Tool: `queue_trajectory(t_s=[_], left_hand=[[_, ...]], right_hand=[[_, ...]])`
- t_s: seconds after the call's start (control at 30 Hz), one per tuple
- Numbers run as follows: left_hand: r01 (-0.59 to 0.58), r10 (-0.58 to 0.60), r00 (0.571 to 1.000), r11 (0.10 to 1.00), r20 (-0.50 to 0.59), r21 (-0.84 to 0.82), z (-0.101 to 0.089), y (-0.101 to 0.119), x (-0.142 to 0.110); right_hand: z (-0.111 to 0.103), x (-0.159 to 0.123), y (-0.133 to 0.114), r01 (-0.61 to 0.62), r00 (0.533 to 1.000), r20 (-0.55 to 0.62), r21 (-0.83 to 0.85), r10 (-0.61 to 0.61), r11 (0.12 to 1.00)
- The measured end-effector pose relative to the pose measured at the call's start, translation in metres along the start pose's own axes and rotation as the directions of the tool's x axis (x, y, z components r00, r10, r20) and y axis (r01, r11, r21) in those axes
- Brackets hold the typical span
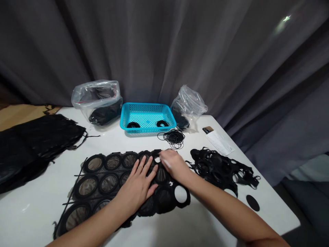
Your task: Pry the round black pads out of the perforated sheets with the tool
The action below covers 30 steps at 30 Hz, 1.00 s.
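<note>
A black moulded sheet of ring-shaped frames (102,178) lies flat on the white table (33,209) in front of me; some rings hold mesh discs, a few at the right end are empty holes. My left hand (138,187) rests flat on the sheet, fingers stretched out and spread. My right hand (173,164) is at the sheet's upper right end, fingers curled and pinched at one ring near an empty hole; what it grips is hidden.
A turquoise basket (147,116) with two black discs stands at the back, clear bags (99,99) (187,106) at either side. Thin black rings (174,138) lie before it. Spent black frames (223,168) pile at right, black material (36,144) at left, a loose disc (253,202), paper (219,142).
</note>
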<state>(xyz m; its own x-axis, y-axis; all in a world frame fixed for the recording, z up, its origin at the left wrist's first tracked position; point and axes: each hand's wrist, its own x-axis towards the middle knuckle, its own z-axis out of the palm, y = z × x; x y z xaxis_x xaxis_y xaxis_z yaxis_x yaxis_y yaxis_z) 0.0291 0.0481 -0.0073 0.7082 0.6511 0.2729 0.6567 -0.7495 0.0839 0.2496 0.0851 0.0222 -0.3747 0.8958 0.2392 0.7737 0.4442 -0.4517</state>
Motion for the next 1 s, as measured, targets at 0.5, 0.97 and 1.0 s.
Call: queue_trajectory(t_s=[0.5, 0.97, 1.0], left_hand=[[-0.116, 0.117, 0.993, 0.992, 0.024, -0.046, -0.015, 0.017, -0.037], [-0.104, 0.103, 0.995, 0.99, -0.009, -0.1, -0.012, 0.019, -0.038], [-0.104, 0.103, 0.995, 0.99, -0.013, -0.098, -0.011, 0.019, -0.039]], right_hand=[[-0.018, -0.046, -0.036, -0.212, 0.975, 0.159, 0.424, 0.158, 0.881], [-0.014, -0.047, -0.034, -0.191, 0.978, 0.164, 0.445, 0.13, 0.875], [-0.015, -0.047, -0.035, -0.188, 0.978, 0.167, 0.44, 0.126, 0.878]])
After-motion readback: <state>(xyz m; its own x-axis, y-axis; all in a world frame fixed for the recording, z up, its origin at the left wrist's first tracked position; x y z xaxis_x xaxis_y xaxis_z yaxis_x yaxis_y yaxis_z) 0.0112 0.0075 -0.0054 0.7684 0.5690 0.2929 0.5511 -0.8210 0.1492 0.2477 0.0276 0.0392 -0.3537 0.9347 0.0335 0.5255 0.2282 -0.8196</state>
